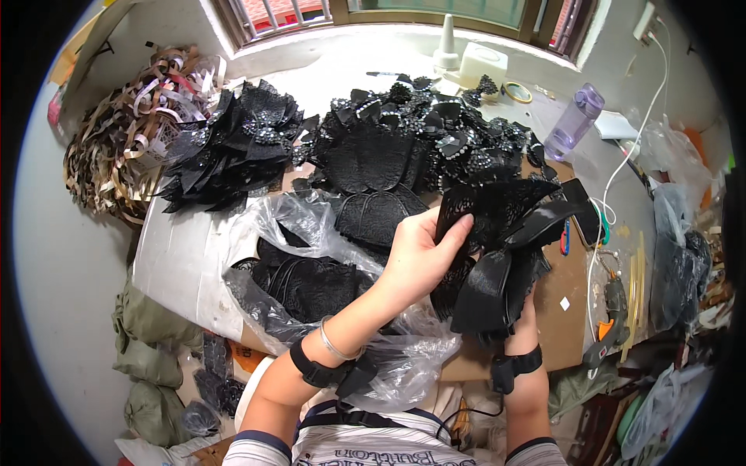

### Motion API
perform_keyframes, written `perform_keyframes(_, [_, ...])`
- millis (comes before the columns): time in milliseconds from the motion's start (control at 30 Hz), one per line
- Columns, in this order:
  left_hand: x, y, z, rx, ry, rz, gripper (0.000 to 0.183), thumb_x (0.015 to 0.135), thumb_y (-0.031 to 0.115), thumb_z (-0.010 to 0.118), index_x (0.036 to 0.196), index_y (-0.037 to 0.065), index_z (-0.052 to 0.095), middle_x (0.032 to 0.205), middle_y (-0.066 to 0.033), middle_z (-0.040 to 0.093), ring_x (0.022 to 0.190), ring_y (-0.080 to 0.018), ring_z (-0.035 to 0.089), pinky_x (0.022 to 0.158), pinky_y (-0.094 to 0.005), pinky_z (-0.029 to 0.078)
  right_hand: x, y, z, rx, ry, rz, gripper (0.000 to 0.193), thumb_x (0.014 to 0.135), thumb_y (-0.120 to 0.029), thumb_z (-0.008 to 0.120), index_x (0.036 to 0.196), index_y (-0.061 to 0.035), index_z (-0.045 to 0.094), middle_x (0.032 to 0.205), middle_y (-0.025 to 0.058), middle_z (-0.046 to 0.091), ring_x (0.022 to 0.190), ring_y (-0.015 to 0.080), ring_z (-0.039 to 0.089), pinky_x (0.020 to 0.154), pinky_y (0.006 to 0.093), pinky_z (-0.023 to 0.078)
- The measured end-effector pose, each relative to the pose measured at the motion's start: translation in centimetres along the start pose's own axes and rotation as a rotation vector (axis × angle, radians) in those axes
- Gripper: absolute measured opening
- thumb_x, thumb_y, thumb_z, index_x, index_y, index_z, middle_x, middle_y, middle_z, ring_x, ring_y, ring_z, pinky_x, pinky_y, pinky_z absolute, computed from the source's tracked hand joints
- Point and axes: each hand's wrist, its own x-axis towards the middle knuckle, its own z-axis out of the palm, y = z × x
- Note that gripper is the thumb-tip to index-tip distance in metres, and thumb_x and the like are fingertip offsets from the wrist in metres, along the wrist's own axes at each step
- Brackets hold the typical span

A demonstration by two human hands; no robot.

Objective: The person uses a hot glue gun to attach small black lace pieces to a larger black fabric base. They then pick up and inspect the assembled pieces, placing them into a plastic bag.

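Note:
A bunch of black fabric bows [497, 283], with lacy and satiny loops, is held up over the right part of the table. My left hand [423, 247] is closed on the upper left edge of the bunch, thumb pressed against a lacy loop. From below, my right hand [528, 317] grips the bunch; the bows cover its fingers. Near my left hand lie stacked black textured fabric pieces [377, 213]. More of these black pieces [311, 283] sit in a clear plastic bag [420, 357] beneath my left forearm.
Black bows with sparkling stones [260, 128] are heaped at the back left, beside tangled ribbon strips [148, 124]. Studded black pieces [466, 147] cover the back middle. At right are a purple bottle [575, 124], a dark phone [579, 203], a glue gun [612, 314] and a white cable [641, 136].

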Motion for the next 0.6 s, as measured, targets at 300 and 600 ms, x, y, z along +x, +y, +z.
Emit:
perform_keyframes(300, [5.0,1.8,-10.4,0.608,0.359,0.364,0.036,0.092,0.018,0.064,0.118,-0.007,0.058,0.106,-0.0191,0.067,0.097,-0.0235,0.064,0.085,-0.035,0.049,1.3,0.8,1.3,0.115,0.084,0.042,0.054,0.084,-0.03,0.069,0.128,-0.0023,0.053,0.121,0.0163,0.061,0.113,0.0309,0.059,0.103,0.0459,0.044])
perform_keyframes(600, [-1.8,2.8,-1.7,0.36,-0.233,-0.188,0.042,0.096,0.022,0.06,0.13,-0.002,0.052,0.102,-0.0017,0.066,0.093,-0.0076,0.056,0.085,-0.0238,0.047,1.2,0.3,1.8,0.118,0.12,0.05,0.049,0.092,-0.03,0.061,0.13,0.0004,0.051,0.125,0.0166,0.059,0.116,0.0319,0.057,0.104,0.0463,0.043])
